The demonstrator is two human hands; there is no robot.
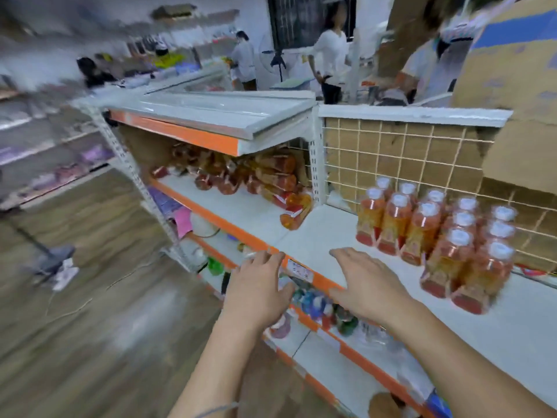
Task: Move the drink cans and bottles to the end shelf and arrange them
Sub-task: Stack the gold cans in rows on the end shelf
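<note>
Both hands (259, 294) (364, 285) over shelf edge (322, 280)

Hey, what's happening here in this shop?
A person is stocking drinks on shop shelving. Both hands are empty and open: the left hand is at the orange front edge, and the right hand is spread over the white shelf. A block of white-capped orange bottles stands upright on it to the right. The other bottles lie piled on their sides in the next bay.
</note>
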